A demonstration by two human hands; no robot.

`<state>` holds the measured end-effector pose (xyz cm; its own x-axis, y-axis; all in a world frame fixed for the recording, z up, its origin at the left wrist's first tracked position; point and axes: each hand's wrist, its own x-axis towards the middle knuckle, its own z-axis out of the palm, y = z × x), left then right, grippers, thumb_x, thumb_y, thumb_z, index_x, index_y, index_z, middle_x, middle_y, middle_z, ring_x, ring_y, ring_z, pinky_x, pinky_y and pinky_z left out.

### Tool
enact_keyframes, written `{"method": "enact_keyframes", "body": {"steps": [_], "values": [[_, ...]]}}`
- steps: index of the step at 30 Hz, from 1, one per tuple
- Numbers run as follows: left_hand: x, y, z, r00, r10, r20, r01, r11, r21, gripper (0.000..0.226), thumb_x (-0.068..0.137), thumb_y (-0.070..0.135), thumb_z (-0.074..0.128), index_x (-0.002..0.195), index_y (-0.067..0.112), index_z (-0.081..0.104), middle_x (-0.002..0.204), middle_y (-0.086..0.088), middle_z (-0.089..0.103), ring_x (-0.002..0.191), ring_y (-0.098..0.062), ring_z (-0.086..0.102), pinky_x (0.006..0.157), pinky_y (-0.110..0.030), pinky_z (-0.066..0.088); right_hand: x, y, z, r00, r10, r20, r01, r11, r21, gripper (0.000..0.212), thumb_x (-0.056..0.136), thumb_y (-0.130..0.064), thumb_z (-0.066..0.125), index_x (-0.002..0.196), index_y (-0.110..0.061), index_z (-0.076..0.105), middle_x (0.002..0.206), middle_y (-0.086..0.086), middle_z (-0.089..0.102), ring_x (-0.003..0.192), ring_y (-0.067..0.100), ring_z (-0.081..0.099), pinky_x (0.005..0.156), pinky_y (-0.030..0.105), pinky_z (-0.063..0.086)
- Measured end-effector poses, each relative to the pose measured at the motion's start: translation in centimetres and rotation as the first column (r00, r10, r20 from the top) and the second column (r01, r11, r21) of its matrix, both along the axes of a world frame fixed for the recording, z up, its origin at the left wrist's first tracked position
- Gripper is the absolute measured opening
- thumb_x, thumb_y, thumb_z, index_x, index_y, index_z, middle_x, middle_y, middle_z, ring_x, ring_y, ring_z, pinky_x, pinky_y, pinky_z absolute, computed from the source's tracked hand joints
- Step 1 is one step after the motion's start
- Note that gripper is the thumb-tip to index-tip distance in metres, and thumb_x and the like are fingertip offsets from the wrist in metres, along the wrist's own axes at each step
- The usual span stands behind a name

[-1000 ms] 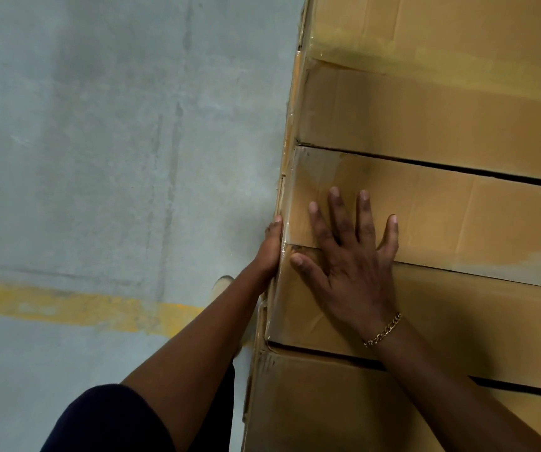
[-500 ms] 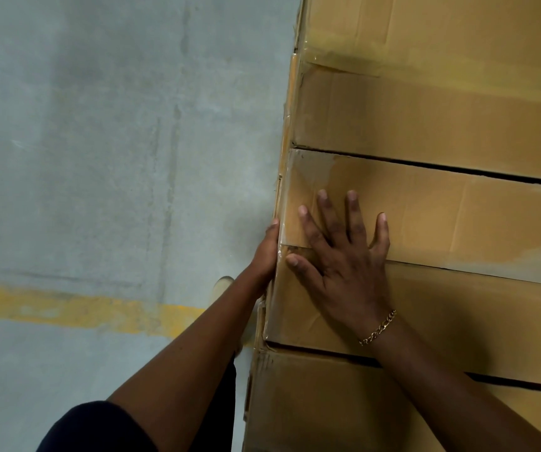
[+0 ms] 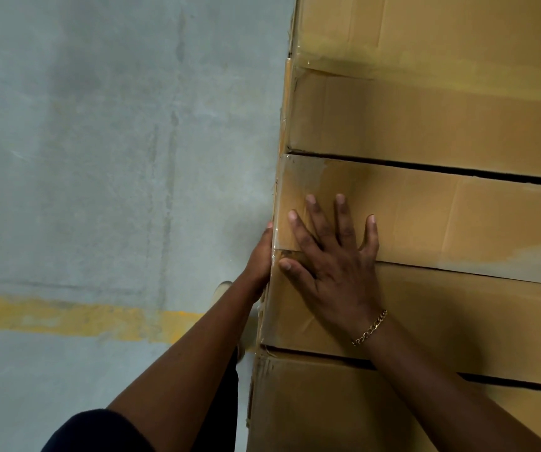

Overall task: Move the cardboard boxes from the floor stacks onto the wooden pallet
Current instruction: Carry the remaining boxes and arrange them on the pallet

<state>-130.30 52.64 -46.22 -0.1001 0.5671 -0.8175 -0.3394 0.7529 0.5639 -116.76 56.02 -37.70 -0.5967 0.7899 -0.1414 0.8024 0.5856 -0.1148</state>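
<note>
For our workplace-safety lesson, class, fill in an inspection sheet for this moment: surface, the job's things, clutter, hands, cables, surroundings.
Surface: grey concrete floor, stained, crossed by a worn yellow painted line.
Job's things: cardboard boxes packed close together, taped at the edges, with dark gaps between them.
Clutter: nothing seen.
Hands: left hand lies straight against the boxes' left side; right hand rests flat, fingers spread, across the seam between two boxes; chain bracelet on its wrist.
Cables: nothing seen.
Surroundings: a light shoe on the floor beside the boxes.

Grey concrete floor (image 3: 83, 158) with worn yellow painted line (image 3: 67, 316).
</note>
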Motion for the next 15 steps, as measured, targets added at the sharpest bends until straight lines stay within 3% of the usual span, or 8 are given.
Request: {"method": "enact_keyframes", "body": {"steps": [2, 5, 8, 11, 13, 15], "values": [[-0.1, 0.0, 0.3, 1.000, 0.003, 0.001, -0.003, 1.000, -0.023, 0.032, 0.112, 0.040, 0.031, 0.113, 0.033, 0.062, 0.093, 0.019, 0.076, 0.089, -0.002, 0.072, 0.070, -0.017, 0.057, 0.4, 0.1, 0.2, 1.000, 0.013, 0.006, -0.013, 1.000, -0.028, 0.070, 0.101, -0.067, 0.023, 0.161, -0.031, 0.022, 0.171, -0.002, 0.008, 0.158, 0.030, 0.001, 0.119, 0.066, 0.005], [-0.2, 0.2, 1.3, 1.000, 0.012, 0.002, -0.012, 0.999, -0.039, 0.035, 0.112, 0.044, 0.032, 0.120, 0.031, 0.064, 0.104, 0.008, 0.077, 0.102, -0.016, 0.072, 0.085, -0.031, 0.060, 0.4, 0.2, 1.0, 1.000, -0.008, -0.002, 0.008, 0.999, -0.036, 0.072, 0.099, -0.067, 0.028, 0.161, -0.029, 0.027, 0.171, -0.001, 0.012, 0.158, 0.028, 0.003, 0.119, 0.064, 0.007], [-0.2, 0.6, 3.7, 0.997, 0.062, 0.043, -0.060, 0.997, -0.045, 0.041, 0.112, 0.044, 0.029, 0.121, 0.025, 0.064, 0.105, 0.002, 0.078, 0.104, -0.022, 0.072, 0.079, -0.028, 0.060, 0.5, 0.2, 1.6, 1.000, -0.005, 0.025, 0.007, 0.998, -0.061, 0.072, 0.098, -0.067, 0.032, 0.159, -0.028, 0.032, 0.170, 0.000, 0.014, 0.158, 0.027, 0.004, 0.120, 0.062, 0.010], [-0.2, 0.8, 6.9, 0.991, 0.086, 0.098, -0.077, 0.993, -0.084, 0.053, 0.109, 0.053, 0.025, 0.124, 0.023, 0.065, 0.115, -0.006, 0.075, 0.101, -0.018, 0.072, 0.079, -0.028, 0.058, 0.8, 0.3, 2.5, 0.999, -0.012, 0.048, 0.020, 0.987, -0.157, 0.073, 0.099, -0.069, 0.024, 0.160, -0.029, 0.030, 0.171, -0.001, 0.013, 0.158, 0.026, 0.004, 0.120, 0.061, 0.014], [-0.3, 0.8, 8.7, 0.994, 0.055, 0.095, -0.047, 0.995, -0.087, 0.054, 0.107, 0.057, 0.022, 0.120, 0.028, 0.065, 0.108, 0.002, 0.077, 0.097, -0.010, 0.072, 0.077, -0.024, 0.055, 1.1, 0.0, 3.4, 0.997, -0.018, 0.073, 0.033, 0.978, -0.205, 0.074, 0.101, -0.070, 0.016, 0.160, -0.028, 0.029, 0.171, -0.001, 0.012, 0.158, 0.025, 0.005, 0.121, 0.060, 0.015], [-0.5, 0.9, 11.0, 0.997, 0.017, 0.081, -0.010, 0.996, -0.085, 0.050, 0.107, 0.057, 0.019, 0.110, 0.034, 0.064, 0.090, 0.016, 0.076, 0.082, 0.002, 0.072, 0.066, -0.016, 0.053, 1.4, -0.4, 4.4, 0.995, -0.032, 0.097, 0.053, 0.972, -0.230, 0.074, 0.101, -0.070, 0.013, 0.160, -0.028, 0.027, 0.171, 0.000, 0.010, 0.158, 0.025, 0.005, 0.121, 0.059, 0.014]]}}
